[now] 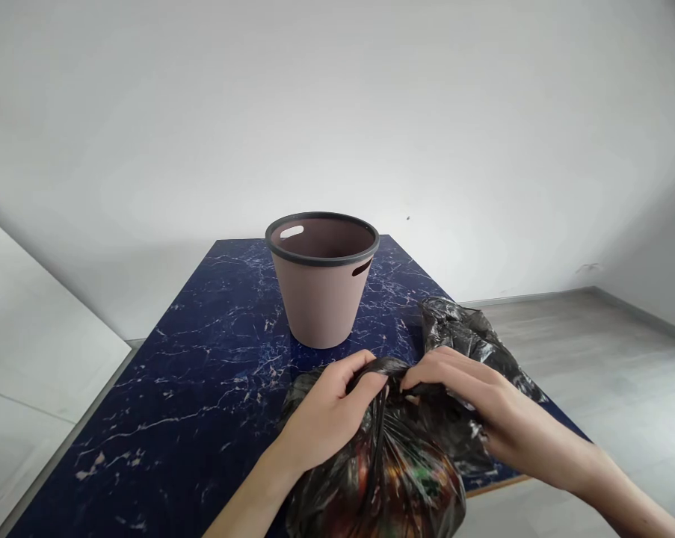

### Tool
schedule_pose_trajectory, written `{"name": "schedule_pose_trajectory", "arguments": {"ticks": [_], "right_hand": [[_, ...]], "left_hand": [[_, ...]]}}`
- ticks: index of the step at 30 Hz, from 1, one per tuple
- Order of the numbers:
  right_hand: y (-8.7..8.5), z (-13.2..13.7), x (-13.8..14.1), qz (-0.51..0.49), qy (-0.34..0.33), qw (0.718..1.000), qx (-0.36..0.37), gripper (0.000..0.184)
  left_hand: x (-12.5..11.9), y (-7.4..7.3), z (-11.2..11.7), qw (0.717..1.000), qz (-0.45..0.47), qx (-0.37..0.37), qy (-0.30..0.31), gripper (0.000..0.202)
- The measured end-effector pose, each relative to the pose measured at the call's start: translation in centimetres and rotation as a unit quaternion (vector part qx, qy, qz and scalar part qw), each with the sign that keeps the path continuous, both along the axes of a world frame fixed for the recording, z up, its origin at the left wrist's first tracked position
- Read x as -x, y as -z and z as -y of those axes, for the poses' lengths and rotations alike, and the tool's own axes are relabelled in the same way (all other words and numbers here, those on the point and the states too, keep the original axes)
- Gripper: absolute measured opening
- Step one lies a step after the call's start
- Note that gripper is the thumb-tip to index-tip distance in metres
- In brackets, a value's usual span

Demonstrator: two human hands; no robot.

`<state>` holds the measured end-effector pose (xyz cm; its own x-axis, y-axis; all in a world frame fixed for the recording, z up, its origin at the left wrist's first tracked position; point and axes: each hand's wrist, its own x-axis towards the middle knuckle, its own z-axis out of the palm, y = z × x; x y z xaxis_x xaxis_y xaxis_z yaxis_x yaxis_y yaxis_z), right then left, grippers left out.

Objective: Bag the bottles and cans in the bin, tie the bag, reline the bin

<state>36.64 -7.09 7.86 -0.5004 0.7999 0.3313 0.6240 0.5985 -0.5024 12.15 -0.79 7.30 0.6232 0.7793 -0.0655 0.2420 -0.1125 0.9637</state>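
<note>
A filled black garbage bag (382, 478) sits at the near edge of the table, its thin plastic showing red, orange and green contents. My left hand (337, 403) pinches the gathered top of the bag between thumb and fingers. On the other side of the neck, my right hand (477, 396) has its fingers closed on the bunched plastic too. Whether the neck is knotted I cannot tell. Just beyond my hands stands an upright pinkish-beige trash can (323, 299) with a dark grey rim and cut-out handle slots. No liner shows in the part of its inside that I see.
Another crumpled black plastic bag (466, 329) lies along the table's right edge, behind my right hand. The table (202, 359) has a dark blue marbled top. A white wall (337, 112) rises behind it, with white panels (34, 329) at left and grey floor (611, 366) at right.
</note>
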Motion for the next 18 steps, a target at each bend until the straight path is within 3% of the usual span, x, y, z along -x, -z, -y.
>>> {"name": "schedule_pose_trajectory", "arguments": {"ticks": [2, 4, 9, 12, 18], "right_hand": [[0.7, -0.1, 0.1, -0.017, 0.044, 0.998, -0.029, 0.058], [1.4, -0.3, 0.4, -0.035, 0.076, 0.995, -0.048, 0.047], [2.4, -1.1, 1.2, -0.051, 0.094, 0.986, -0.129, 0.020], [2.5, -1.1, 1.4, -0.067, 0.112, 0.979, -0.159, 0.016], [2.8, -0.9, 1.9, -0.067, 0.123, 0.974, -0.177, 0.019]], "left_hand": [[-0.3, -0.4, 0.5, 1.000, 0.001, -0.005, -0.001, 0.035], [-0.6, -0.8, 1.3, 0.999, -0.014, -0.044, -0.003, 0.034], [-1.1, -0.9, 3.0, 0.988, 0.003, -0.147, 0.038, 0.043], [-1.1, -0.3, 3.2, 0.988, 0.009, -0.140, 0.065, 0.047], [-1.7, -0.2, 2.1, 0.997, 0.053, -0.045, -0.038, 0.045]]}}
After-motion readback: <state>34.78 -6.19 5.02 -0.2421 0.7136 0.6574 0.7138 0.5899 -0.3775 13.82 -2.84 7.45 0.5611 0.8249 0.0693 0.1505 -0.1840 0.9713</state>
